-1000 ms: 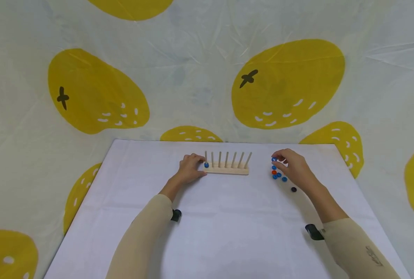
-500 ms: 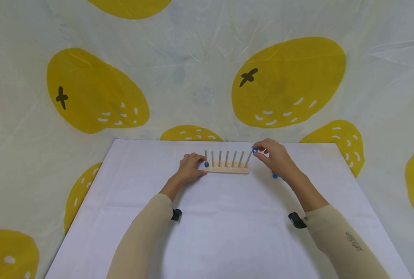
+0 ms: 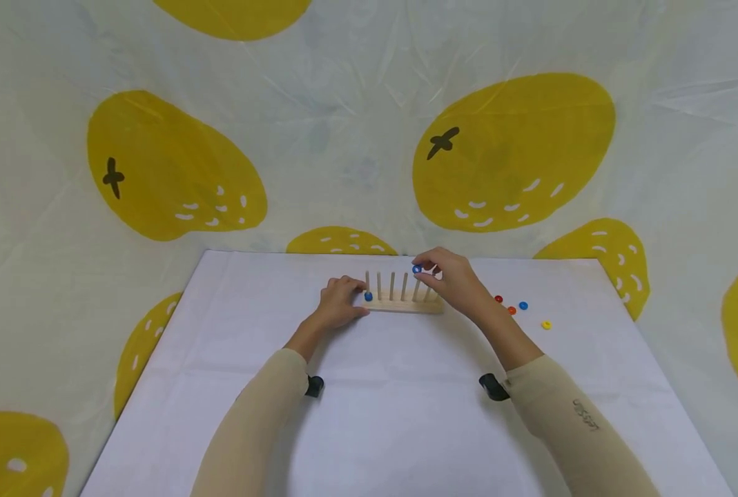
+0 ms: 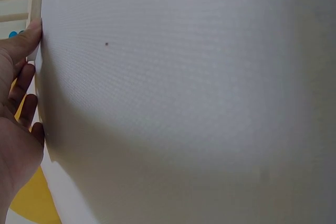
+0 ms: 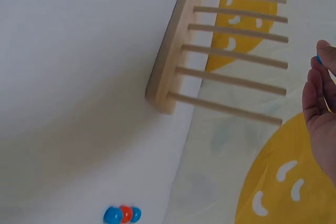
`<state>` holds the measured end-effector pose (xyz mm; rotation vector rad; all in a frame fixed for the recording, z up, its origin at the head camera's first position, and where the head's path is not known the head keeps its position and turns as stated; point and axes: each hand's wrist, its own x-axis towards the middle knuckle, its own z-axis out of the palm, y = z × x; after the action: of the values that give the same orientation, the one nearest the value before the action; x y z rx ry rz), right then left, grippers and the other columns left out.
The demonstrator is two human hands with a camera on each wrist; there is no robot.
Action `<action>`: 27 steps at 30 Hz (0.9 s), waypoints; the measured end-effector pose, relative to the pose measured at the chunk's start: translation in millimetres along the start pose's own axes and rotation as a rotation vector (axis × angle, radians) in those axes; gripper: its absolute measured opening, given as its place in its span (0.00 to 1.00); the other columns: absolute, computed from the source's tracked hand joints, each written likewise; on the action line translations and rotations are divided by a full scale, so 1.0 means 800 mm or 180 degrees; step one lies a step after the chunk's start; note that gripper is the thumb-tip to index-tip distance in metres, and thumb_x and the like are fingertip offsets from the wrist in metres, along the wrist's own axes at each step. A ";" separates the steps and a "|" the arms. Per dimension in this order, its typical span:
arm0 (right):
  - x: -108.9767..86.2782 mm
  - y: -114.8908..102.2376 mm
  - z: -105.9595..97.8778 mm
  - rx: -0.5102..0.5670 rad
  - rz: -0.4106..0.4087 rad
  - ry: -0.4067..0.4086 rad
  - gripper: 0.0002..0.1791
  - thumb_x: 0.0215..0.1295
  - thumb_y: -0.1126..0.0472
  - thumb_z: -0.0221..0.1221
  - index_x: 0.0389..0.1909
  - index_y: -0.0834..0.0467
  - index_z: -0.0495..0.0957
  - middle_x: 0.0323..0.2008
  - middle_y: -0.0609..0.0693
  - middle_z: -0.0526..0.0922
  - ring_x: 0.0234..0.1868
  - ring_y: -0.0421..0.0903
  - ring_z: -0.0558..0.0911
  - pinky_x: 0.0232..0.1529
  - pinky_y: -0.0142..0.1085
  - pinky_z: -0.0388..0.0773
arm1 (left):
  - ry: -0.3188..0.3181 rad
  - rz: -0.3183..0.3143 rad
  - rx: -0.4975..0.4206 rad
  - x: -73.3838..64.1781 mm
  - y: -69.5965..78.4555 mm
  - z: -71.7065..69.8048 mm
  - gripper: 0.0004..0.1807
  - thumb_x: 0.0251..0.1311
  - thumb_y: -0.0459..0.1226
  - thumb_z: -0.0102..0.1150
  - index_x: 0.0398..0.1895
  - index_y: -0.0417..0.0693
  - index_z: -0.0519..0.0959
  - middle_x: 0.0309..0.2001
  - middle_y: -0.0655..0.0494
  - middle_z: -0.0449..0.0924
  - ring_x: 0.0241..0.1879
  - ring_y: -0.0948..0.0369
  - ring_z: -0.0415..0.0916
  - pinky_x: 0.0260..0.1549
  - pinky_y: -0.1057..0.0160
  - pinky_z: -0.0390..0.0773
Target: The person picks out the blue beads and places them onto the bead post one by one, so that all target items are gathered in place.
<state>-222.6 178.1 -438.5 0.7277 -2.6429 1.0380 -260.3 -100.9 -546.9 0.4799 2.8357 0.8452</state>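
One blue bead (image 3: 417,269), pinched in the fingers of your right hand (image 3: 462,281), above the pegs (image 3: 392,286). One wooden rack (image 3: 406,304), on the table (image 3: 393,414), its left end gripped by your left hand (image 3: 337,302).

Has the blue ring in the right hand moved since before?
Yes. In the head view, the blue ring went left, from right of the wooden stand to above its pegs.

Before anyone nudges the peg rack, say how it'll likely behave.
The peg rack looks wooden, so probably stiff and light. Its flat-sided base should slide rather than roll. Pushed high on the tall pegs, it might tip.
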 end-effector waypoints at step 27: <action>0.059 -0.028 0.067 -0.0004 0.0091 -0.0440 0.11 0.70 0.61 0.65 0.51 0.60 0.85 0.47 0.54 0.86 0.48 0.52 0.83 0.52 0.45 0.82 | -0.0058 -0.0008 0.0112 0.006 -0.003 0.002 0.31 0.59 0.48 0.75 0.65 0.54 0.79 0.64 0.52 0.76 0.65 0.49 0.66 0.64 0.42 0.65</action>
<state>-252.5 109.8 -447.7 0.7906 -2.7779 1.0281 -265.2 -100.3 -549.8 0.4861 2.8383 0.7874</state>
